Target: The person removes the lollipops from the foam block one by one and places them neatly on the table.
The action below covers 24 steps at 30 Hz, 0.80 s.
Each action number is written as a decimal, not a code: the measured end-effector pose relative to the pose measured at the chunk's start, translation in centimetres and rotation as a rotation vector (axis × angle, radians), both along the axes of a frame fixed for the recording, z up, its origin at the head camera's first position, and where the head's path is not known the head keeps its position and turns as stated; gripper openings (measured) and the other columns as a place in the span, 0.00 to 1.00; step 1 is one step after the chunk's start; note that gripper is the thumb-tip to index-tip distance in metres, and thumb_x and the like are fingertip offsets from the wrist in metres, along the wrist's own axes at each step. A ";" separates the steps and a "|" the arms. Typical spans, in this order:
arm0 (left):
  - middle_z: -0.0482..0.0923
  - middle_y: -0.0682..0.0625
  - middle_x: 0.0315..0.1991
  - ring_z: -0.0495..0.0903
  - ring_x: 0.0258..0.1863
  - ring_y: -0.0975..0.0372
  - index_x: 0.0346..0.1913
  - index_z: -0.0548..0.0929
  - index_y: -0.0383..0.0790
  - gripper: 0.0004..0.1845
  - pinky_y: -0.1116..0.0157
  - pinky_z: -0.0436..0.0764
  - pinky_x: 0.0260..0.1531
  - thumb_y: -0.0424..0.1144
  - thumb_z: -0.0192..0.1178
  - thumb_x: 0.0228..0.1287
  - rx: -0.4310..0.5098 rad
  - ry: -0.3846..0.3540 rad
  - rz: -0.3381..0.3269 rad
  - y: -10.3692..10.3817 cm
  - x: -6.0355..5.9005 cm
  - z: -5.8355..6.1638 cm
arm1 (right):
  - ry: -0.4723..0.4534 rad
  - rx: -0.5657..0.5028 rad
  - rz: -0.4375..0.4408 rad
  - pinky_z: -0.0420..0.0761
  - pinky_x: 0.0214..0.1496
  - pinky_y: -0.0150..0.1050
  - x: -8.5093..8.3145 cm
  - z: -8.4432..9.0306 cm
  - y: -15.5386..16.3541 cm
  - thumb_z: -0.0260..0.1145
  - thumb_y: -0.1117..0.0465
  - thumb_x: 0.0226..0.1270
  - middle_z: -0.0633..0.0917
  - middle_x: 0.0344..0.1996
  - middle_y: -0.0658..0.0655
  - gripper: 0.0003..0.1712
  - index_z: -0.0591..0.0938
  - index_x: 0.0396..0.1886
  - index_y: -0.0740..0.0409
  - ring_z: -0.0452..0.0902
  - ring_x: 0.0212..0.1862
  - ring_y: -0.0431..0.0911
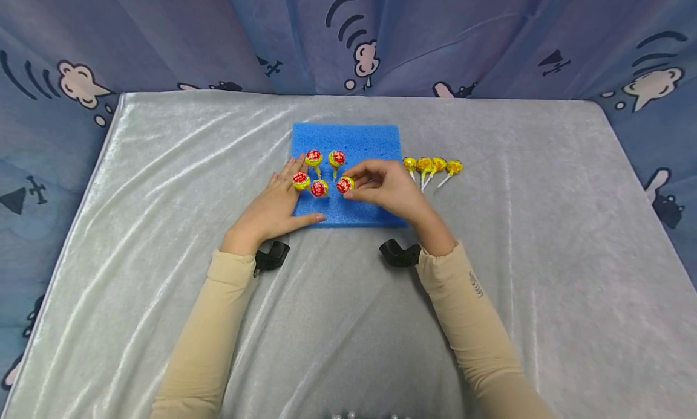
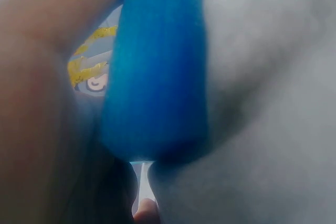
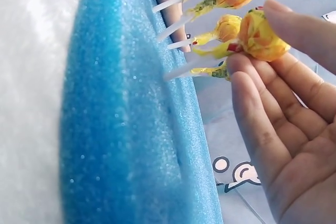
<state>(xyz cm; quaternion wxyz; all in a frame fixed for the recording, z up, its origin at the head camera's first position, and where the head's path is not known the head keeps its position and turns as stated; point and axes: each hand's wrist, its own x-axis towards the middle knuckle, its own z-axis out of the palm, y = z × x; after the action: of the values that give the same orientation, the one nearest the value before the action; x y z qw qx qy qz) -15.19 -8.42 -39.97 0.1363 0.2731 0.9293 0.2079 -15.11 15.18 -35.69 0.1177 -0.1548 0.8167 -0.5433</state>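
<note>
A blue foam block [image 1: 376, 141] lies on the table with several yellow-and-red wrapped lollipops standing in it, among them one at the back [image 1: 337, 158]. My right hand [image 1: 389, 186] pinches the head of another lollipop [image 3: 261, 38] between thumb and fingers; in the right wrist view its white stick meets the foam face. Spread over the foam's left edge, my left hand [image 1: 272, 207] rests with straight fingers, its thumb along the front edge. The foam's side [image 2: 157, 66] fills the middle of the left wrist view.
Several loose lollipops [image 1: 425, 165] lie on the grey cloth-covered table [image 1: 544, 225] just right of the foam. Black wrist cameras [image 1: 400, 254] sit at both cuffs. A blue patterned curtain [image 1: 463, 32] hangs behind the table and at its sides.
</note>
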 end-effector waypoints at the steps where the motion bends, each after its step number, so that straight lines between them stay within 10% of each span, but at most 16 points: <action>1: 0.30 0.45 0.75 0.28 0.73 0.56 0.60 0.71 0.22 0.45 0.50 0.41 0.69 0.64 0.53 0.61 0.001 0.000 0.000 0.0 0.0 0.0 | -0.001 -0.004 -0.006 0.80 0.41 0.34 0.0 0.0 0.0 0.73 0.68 0.53 0.84 0.36 0.61 0.16 0.83 0.43 0.68 0.79 0.37 0.46; 24: 0.30 0.45 0.75 0.28 0.73 0.56 0.68 0.57 0.24 0.49 0.50 0.41 0.69 0.65 0.53 0.61 -0.006 0.001 -0.001 0.0 -0.1 -0.1 | -0.007 -0.120 -0.087 0.81 0.38 0.32 0.0 0.8 1.1 0.71 0.71 0.54 0.85 0.34 0.58 0.15 0.82 0.42 0.72 0.80 0.33 0.42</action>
<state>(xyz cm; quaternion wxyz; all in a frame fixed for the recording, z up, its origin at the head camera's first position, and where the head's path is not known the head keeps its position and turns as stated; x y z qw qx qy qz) -15.30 -8.44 -40.04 0.1366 0.2733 0.9298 0.2050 -15.10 16.25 -34.89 0.0875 -0.1239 0.7882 -0.5964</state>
